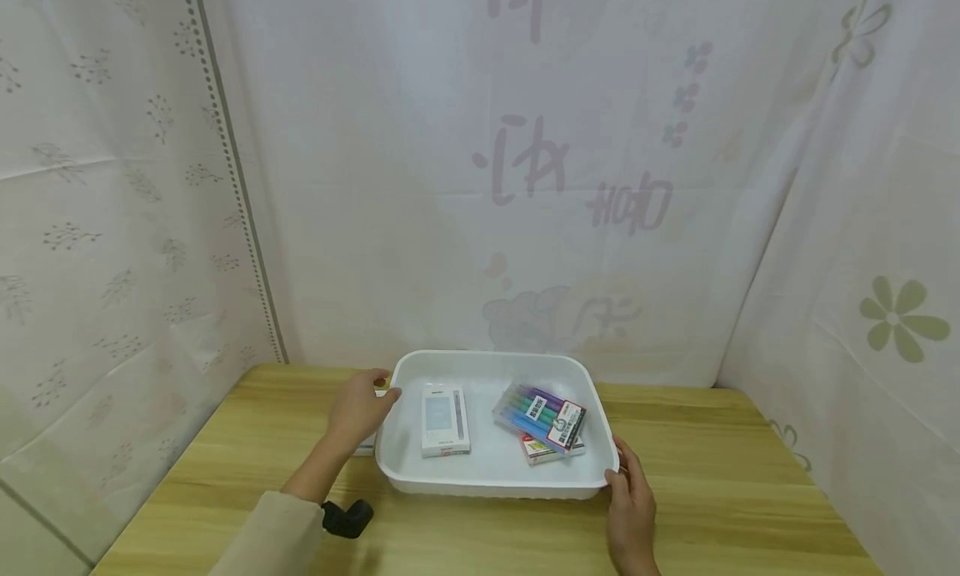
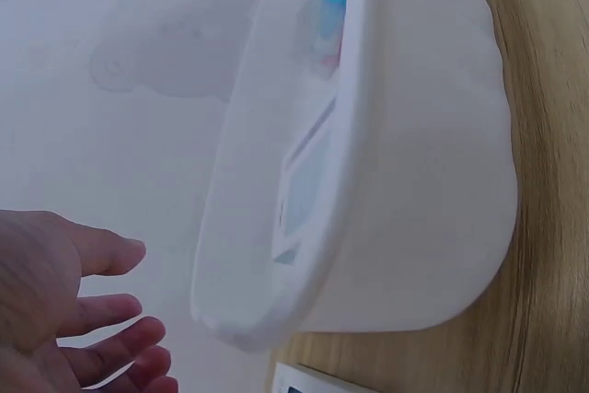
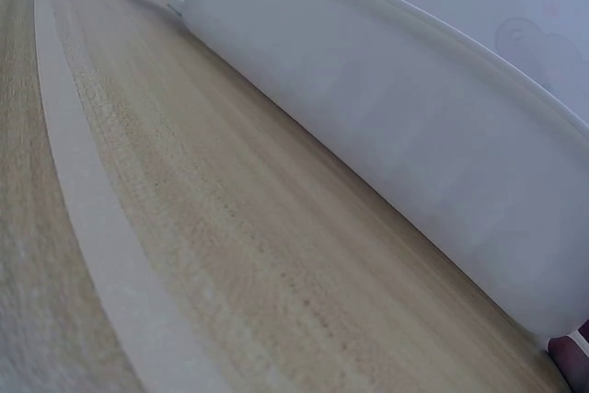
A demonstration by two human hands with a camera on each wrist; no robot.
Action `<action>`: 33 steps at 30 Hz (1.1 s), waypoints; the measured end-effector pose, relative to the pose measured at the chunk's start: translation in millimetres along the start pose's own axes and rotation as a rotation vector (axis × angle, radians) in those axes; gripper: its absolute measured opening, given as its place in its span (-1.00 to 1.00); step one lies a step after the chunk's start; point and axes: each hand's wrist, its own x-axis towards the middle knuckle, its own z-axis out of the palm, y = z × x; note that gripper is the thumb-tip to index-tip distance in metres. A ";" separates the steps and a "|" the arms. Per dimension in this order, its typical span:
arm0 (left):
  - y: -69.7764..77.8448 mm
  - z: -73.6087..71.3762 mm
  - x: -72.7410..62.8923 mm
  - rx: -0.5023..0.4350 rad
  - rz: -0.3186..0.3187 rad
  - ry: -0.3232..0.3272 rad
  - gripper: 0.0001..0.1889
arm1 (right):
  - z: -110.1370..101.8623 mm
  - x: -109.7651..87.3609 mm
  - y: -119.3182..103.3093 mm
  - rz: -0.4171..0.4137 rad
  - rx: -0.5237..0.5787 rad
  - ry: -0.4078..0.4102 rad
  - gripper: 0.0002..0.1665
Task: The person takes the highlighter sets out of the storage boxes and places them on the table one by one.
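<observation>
A white plastic tray stands on the wooden table. Inside it lie a white box with a pale blue panel, at the left, and a clear pack of coloured pens on top of a small red and white box, at the right. My left hand is beside the tray's left rim; the left wrist view shows its fingers spread loosely and apart from the tray. At the front right corner, my right hand holds the tray, thumb by the rim and fingers along the side.
Another flat white box lies left of the tray, mostly hidden by my left hand and the tray. A black band piece sits at my left wrist. Printed curtains hang behind the table and at both sides.
</observation>
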 end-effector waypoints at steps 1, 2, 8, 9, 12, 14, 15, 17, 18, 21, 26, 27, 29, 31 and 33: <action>2.3 0.3 0.1 0.001 0.000 -0.004 -0.53 | 0.0 0.1 0.2 -0.001 0.002 0.000 -0.41; 4.3 0.7 0.4 0.003 0.002 -0.007 -0.53 | -0.1 0.2 0.3 -0.002 0.005 0.000 -0.41; 11.9 4.2 0.8 -0.010 0.010 -0.033 -0.56 | -0.3 0.7 0.9 -0.002 0.010 0.009 -0.42; 12.6 4.9 0.7 -0.021 0.013 -0.040 -0.56 | -0.3 0.8 1.1 -0.002 0.010 0.010 -0.42; 14.7 6.7 0.3 -0.037 0.021 -0.060 -0.56 | 0.1 1.0 2.3 -0.006 0.007 0.017 -0.42; 16.1 7.7 0.1 -0.036 0.019 -0.077 -0.56 | 0.4 1.1 3.2 -0.009 0.008 0.018 -0.42; 16.7 8.8 0.4 -0.033 0.017 -0.086 -0.56 | 0.4 1.1 3.4 -0.009 0.008 0.019 -0.42; 18.8 10.5 1.3 -0.016 0.007 -0.105 -0.55 | 0.3 1.2 3.1 -0.014 0.004 0.020 -0.42; 19.8 11.6 1.9 -0.014 0.002 -0.119 -0.54 | 0.1 1.2 2.6 -0.015 0.003 0.018 -0.42; 22.3 15.9 4.3 -0.006 0.005 -0.170 -0.52 | -0.3 1.3 1.4 -0.019 0.010 0.018 -0.42; 24.4 24.6 5.0 0.006 0.019 -0.239 -0.49 | -0.2 1.3 2.2 -0.017 0.018 0.017 -0.42; 24.5 26.2 5.0 0.007 0.017 -0.245 -0.48 | -0.1 1.4 2.5 -0.016 0.016 0.016 -0.42; 25.4 29.2 4.6 0.007 0.010 -0.254 -0.46 | 0.2 1.6 3.1 -0.014 0.015 0.013 -0.42; 26.3 31.1 4.5 0.015 0.002 -0.261 -0.45 | 0.3 1.7 3.7 -0.011 0.015 0.011 -0.42; 27.7 32.5 4.3 0.023 -0.007 -0.270 -0.42 | 0.6 1.7 4.3 -0.009 0.015 0.007 -0.42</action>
